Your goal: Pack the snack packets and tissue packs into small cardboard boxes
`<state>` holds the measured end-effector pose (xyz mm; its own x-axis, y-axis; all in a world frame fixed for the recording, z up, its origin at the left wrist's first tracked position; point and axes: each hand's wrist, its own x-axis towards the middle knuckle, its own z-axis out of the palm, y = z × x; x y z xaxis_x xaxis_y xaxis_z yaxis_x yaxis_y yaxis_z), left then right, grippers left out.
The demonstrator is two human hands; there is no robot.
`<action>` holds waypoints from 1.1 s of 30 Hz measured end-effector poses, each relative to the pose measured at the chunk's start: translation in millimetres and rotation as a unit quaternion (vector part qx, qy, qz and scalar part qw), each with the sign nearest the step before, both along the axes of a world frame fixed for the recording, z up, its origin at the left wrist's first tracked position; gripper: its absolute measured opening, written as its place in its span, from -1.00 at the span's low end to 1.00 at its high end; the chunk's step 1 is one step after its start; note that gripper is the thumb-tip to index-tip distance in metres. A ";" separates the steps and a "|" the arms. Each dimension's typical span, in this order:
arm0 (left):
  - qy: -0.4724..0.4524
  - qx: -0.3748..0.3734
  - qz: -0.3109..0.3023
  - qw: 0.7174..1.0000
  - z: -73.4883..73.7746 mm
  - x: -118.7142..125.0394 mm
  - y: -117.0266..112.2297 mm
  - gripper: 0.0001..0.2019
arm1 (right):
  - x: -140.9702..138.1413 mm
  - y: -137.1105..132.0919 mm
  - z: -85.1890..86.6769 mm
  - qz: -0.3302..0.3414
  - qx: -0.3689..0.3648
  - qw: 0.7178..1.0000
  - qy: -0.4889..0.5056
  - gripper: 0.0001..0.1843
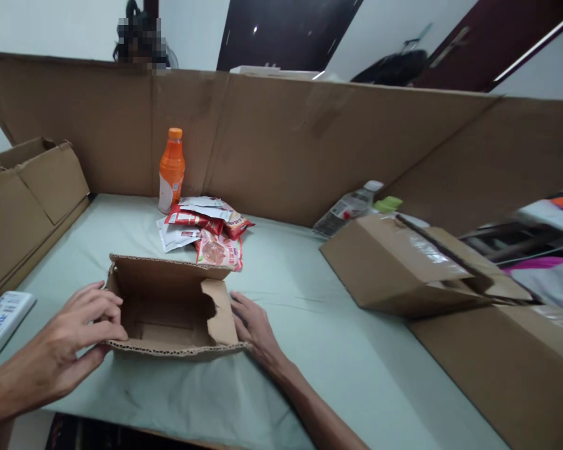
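A small open-topped cardboard box (164, 282) sits in front of me on the cloth-covered table, and nothing shows inside it. My left hand (82, 331) is closed over its left wall, fingers inside the rim and thumb outside at the near corner. Against the box's right side rests my right hand (259, 331), its fingers stretched along the outer wall and partly hidden. The right end flap has a torn, curved edge and leans inward. Just behind the box lie several red and white snack packets (215, 228), overlapping in a pile.
An orange drink bottle (171, 172) stands behind the packets. A clear bottle (349, 209) leans by cardboard boxes (398, 262) on the right. To the left are another carton (32, 206) and a white power strip (4, 325). A tall cardboard panel (272, 137) borders the back; a person's head shows beyond.
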<state>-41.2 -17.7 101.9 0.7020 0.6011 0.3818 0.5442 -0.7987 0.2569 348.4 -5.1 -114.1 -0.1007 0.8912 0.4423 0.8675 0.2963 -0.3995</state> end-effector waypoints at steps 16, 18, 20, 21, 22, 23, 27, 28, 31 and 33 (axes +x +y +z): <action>-0.130 -0.052 0.076 0.987 -42.7 28.4 -4.2 -0.73 | -43.7 212.1 103.6 0.034 -0.040 0.997 -0.061 -0.68; -0.132 -0.070 0.088 0.985 -41.4 29.8 -5.8 -0.73 | -61.4 230.5 103.0 0.019 -0.058 0.996 -0.060 -0.73; -0.137 -0.074 0.100 0.983 -38.6 31.2 -6.7 -0.72 | -69.5 241.9 105.3 0.003 -0.069 0.996 -0.049 -0.68; -0.136 -0.069 0.098 0.983 -37.1 31.8 -6.9 -0.72 | -70.0 244.4 108.4 -0.003 -0.069 0.997 -0.039 -0.67; -0.133 -0.061 0.091 0.985 -36.0 32.2 -7.0 -0.72 | -68.2 244.8 113.0 -0.008 -0.067 0.997 -0.027 -0.71; -0.128 -0.053 0.081 0.987 -35.3 32.5 -7.0 -0.72 | -64.4 243.0 119.2 -0.013 -0.060 0.998 -0.012 -0.78; -0.126 -0.034 0.069 0.989 -35.9 33.4 -6.4 -0.73 | -32.5 215.0 158.1 -0.019 -0.013 0.996 0.084 -0.74; -0.132 -0.031 0.073 0.988 -36.2 34.0 -6.2 -0.73 | -22.9 202.7 169.9 -0.013 -0.003 0.994 0.111 -0.70; -0.145 -0.021 0.074 0.987 -34.8 37.0 -6.0 -0.76 | -2.4 154.4 203.9 0.027 0.024 0.978 0.205 -0.63; -0.146 -0.014 0.071 0.987 -32.2 39.6 -6.6 -0.76 | -1.8 117.7 221.5 0.095 0.039 0.944 0.312 -0.66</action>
<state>-1.7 -24.3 69.8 0.4724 0.6993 0.5366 0.5496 -0.7096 0.4409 346.5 112.6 107.4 0.0467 0.8455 0.5320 0.3977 0.4728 -0.7863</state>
